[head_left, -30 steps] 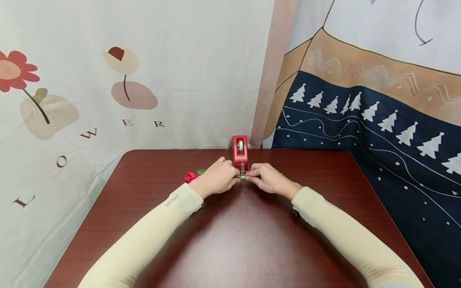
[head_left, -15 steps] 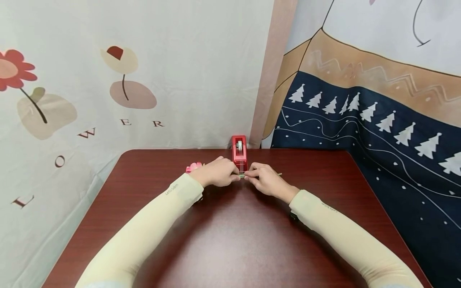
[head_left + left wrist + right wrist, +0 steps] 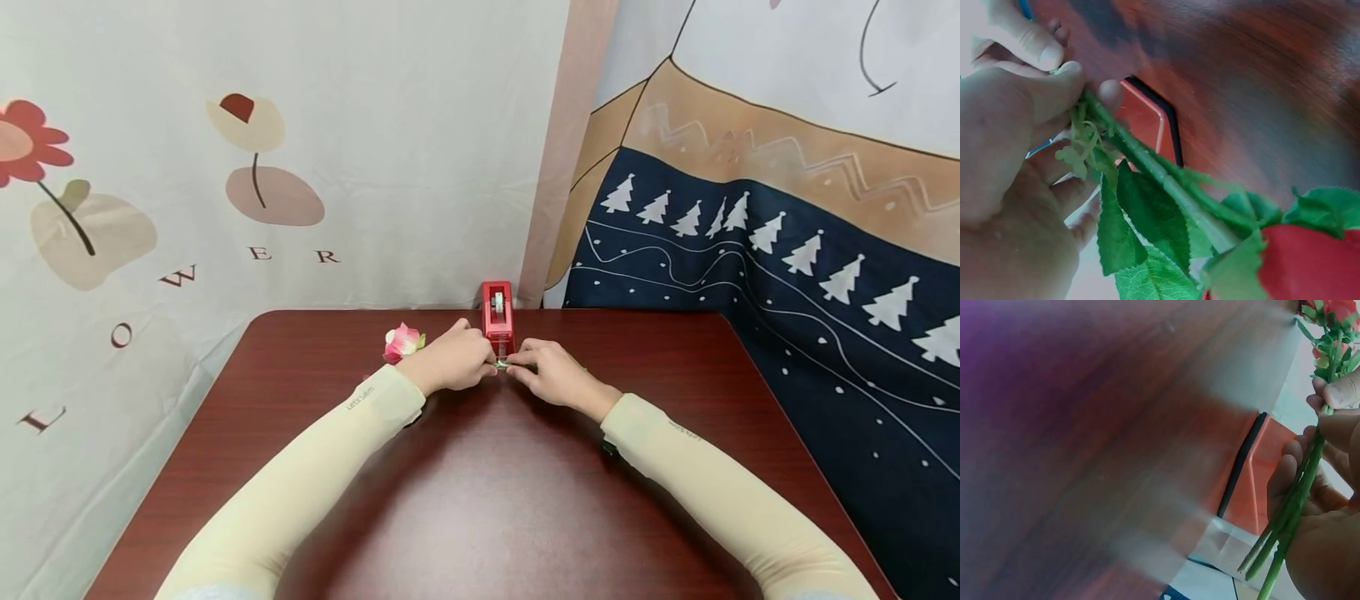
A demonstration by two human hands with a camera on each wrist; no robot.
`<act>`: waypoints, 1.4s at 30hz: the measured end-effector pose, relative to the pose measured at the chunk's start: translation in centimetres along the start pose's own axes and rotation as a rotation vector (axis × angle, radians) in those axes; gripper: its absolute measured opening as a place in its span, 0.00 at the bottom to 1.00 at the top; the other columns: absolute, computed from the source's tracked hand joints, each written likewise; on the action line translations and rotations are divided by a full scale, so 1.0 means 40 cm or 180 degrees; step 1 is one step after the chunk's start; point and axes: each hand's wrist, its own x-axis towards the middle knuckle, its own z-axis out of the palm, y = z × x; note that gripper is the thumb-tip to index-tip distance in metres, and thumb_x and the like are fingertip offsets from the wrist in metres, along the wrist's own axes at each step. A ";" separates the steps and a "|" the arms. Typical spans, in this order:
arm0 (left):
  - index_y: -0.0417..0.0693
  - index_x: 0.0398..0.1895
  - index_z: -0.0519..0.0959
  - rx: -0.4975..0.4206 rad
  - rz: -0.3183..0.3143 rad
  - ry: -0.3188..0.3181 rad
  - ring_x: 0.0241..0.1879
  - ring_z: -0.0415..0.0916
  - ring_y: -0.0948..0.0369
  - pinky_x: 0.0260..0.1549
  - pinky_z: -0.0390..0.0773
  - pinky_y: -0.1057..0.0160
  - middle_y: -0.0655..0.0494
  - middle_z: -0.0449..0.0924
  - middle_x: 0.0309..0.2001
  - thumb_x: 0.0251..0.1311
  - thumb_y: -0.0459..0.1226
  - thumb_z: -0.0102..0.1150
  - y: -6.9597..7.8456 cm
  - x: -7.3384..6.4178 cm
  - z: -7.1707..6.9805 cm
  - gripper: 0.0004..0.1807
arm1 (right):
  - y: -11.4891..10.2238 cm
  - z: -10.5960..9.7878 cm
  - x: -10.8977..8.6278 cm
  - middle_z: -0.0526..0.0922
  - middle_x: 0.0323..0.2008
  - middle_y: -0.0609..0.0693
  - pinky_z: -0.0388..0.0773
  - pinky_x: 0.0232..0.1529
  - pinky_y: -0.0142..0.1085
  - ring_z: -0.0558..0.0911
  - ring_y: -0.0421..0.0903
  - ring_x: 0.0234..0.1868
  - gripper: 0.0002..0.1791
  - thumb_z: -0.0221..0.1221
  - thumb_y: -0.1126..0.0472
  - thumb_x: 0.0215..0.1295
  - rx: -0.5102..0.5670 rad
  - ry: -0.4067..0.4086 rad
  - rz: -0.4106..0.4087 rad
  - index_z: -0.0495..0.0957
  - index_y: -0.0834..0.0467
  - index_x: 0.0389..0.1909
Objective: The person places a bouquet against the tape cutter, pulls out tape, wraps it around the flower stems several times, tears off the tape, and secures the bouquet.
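Double hold on the stems (image 3: pixel 1297 503)

A person in pale sleeves (image 3: pixel 300 492) pinches a bunch of artificial flowers at the far side of a dark red table (image 3: pixel 517 500). The left hand (image 3: pixel 459 358) has thumb and fingers clamped on the stems below the leaves (image 3: pixel 1154 219); the right hand (image 3: pixel 553 372), just beside it, is closed on the same stems, thumb against fingers, the bare ends running down past its palm in the right wrist view. The blooms (image 3: pixel 403 342), pink and white in the head view, lie beyond the left wrist, and a red petal mass fills a corner of the left wrist view. Directly behind the fingertips stands a red tape dispenser (image 3: pixel 498 325), with a clear strip (image 3: pixel 502 348) showing between it and the hands. Behind the table hang a pale flower-print cloth (image 3: pixel 420 167) and a navy cloth (image 3: pixel 675 258) with white trees.
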 end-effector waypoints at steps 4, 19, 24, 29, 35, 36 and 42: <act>0.55 0.41 0.95 0.0183 0.0050 0.0108 0.50 0.85 0.54 0.59 0.70 0.48 0.62 0.94 0.36 0.76 0.45 0.68 0.002 -0.007 0.007 0.10 | -0.002 -0.010 0.010 0.89 0.40 0.48 0.81 0.40 0.34 0.80 0.41 0.37 0.13 0.65 0.58 0.80 0.0122 -0.0140 0.0068 0.92 0.55 0.56; 0.52 0.34 0.91 0.0811 0.0373 0.1011 0.44 0.82 0.55 0.52 0.70 0.52 0.60 0.90 0.32 0.71 0.43 0.74 0.002 -0.023 0.046 0.08 | 0.025 -0.051 0.064 0.92 0.32 0.51 0.80 0.37 0.37 0.81 0.42 0.29 0.17 0.55 0.55 0.85 0.0643 -0.0881 0.0557 0.92 0.55 0.47; 0.53 0.34 0.92 0.1196 0.0447 0.1207 0.43 0.82 0.56 0.51 0.70 0.54 0.60 0.90 0.32 0.72 0.43 0.72 0.002 -0.023 0.056 0.08 | 0.032 -0.055 0.069 0.89 0.27 0.50 0.82 0.36 0.36 0.84 0.43 0.27 0.17 0.55 0.56 0.86 0.0829 -0.1104 0.0555 0.91 0.57 0.44; 0.53 0.33 0.92 0.1397 0.0412 0.1338 0.43 0.82 0.55 0.51 0.70 0.54 0.60 0.90 0.32 0.72 0.43 0.72 0.006 -0.024 0.061 0.09 | 0.034 -0.053 0.068 0.83 0.25 0.48 0.79 0.34 0.36 0.82 0.43 0.23 0.15 0.57 0.58 0.85 0.0896 -0.1091 0.0588 0.91 0.58 0.46; 0.53 0.31 0.91 0.1379 0.0362 0.1329 0.42 0.82 0.55 0.50 0.69 0.53 0.60 0.90 0.31 0.71 0.44 0.73 0.009 -0.026 0.060 0.10 | 0.035 -0.048 0.059 0.83 0.26 0.49 0.79 0.30 0.35 0.81 0.41 0.20 0.13 0.59 0.57 0.85 0.0936 -0.1024 0.0569 0.90 0.58 0.49; 0.53 0.31 0.91 0.1377 0.0354 0.1328 0.42 0.82 0.55 0.50 0.69 0.53 0.60 0.90 0.31 0.71 0.44 0.73 0.009 -0.026 0.059 0.10 | 0.036 -0.046 0.058 0.83 0.26 0.49 0.79 0.29 0.34 0.81 0.41 0.19 0.13 0.59 0.58 0.85 0.0915 -0.0991 0.0523 0.91 0.59 0.49; 0.52 0.30 0.91 0.1228 0.0288 0.1291 0.41 0.82 0.54 0.50 0.70 0.53 0.60 0.90 0.31 0.68 0.45 0.76 0.009 -0.027 0.054 0.10 | 0.040 -0.032 0.055 0.86 0.31 0.47 0.82 0.40 0.36 0.81 0.38 0.32 0.12 0.60 0.60 0.83 0.0487 -0.0673 0.0002 0.92 0.59 0.50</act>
